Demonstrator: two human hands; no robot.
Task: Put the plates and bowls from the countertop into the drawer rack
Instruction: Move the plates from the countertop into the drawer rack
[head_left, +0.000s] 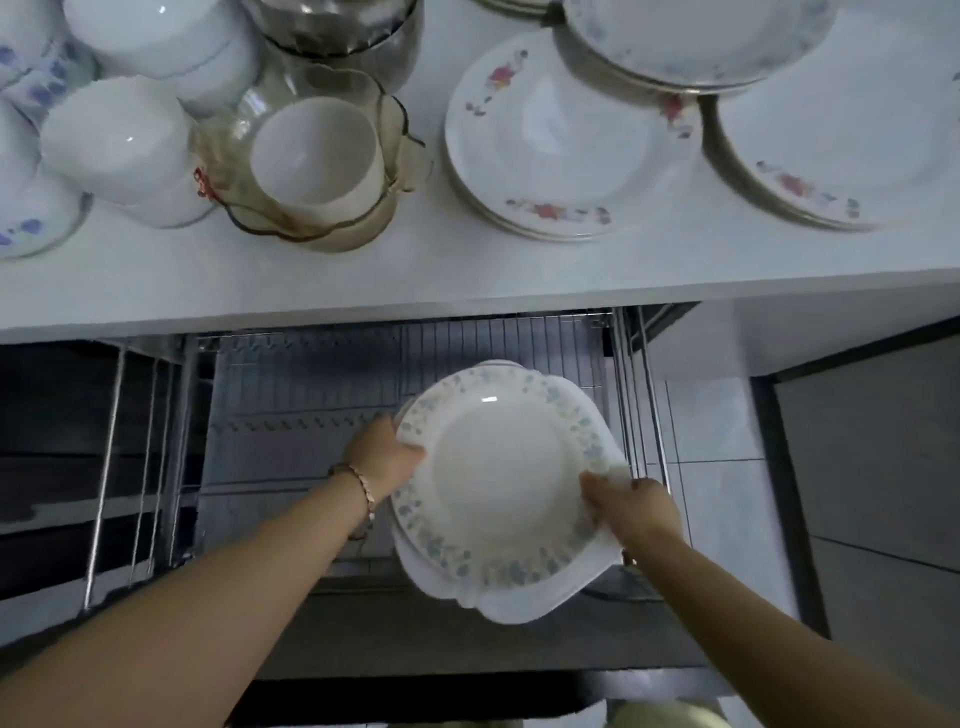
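The stack (498, 467) is gripped at opposite rims, the left hand (382, 457) and right hand (636, 506) both clamped on it. Between the fingers (595, 483) it is held over the rack (311, 405); beyond them, plates (566, 140) and bowls (119, 140) are seen on the countertop (363, 280)

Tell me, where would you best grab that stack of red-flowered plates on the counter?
By the rim, on two opposite sides, reaching under the bottom plate's edge. The stack of red-flowered plates lies flat. Its left and near edges are free, while another plate stack crowds its far right side. So coming from the front and left looks easiest.
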